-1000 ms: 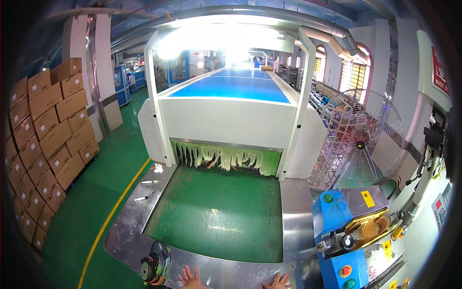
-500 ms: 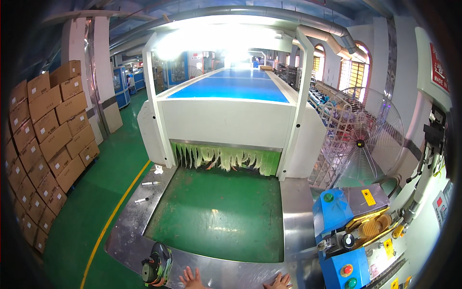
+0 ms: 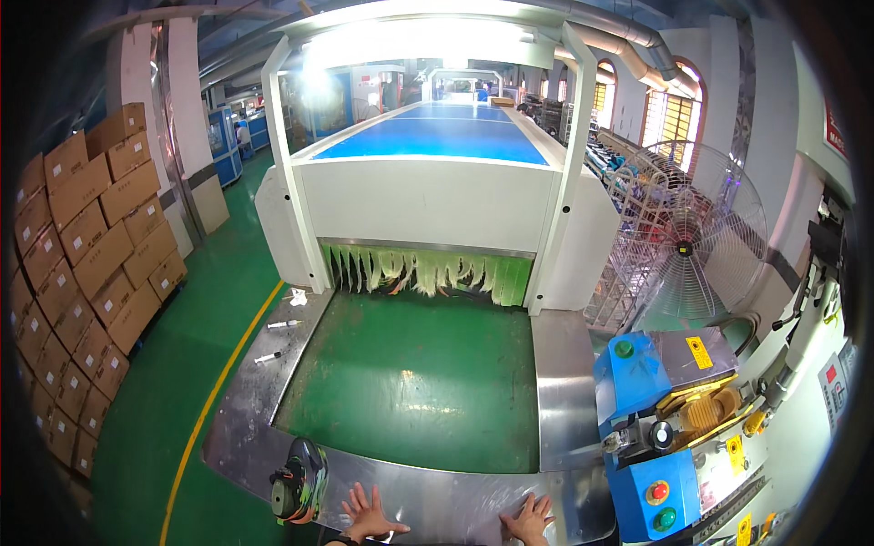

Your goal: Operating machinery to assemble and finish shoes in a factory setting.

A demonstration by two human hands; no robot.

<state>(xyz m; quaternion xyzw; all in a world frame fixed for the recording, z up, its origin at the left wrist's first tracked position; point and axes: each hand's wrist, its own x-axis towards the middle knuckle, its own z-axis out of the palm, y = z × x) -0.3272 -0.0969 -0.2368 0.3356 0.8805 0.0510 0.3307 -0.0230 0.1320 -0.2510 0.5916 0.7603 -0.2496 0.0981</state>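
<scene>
Steel surface point(image 3: 428, 496) is carrying both hands, left point(image 3: 369, 517) and right point(image 3: 526, 520), open and gripping nothing, best kept flat near the green belt point(image 3: 410, 382).

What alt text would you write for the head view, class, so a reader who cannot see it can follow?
Two bare hands, left hand and right hand, rest spread flat on the steel edge of a green conveyor belt leading into a white tunnel machine. Stacked cardboard boxes stand at left; a floor fan and blue control box at right.
</scene>
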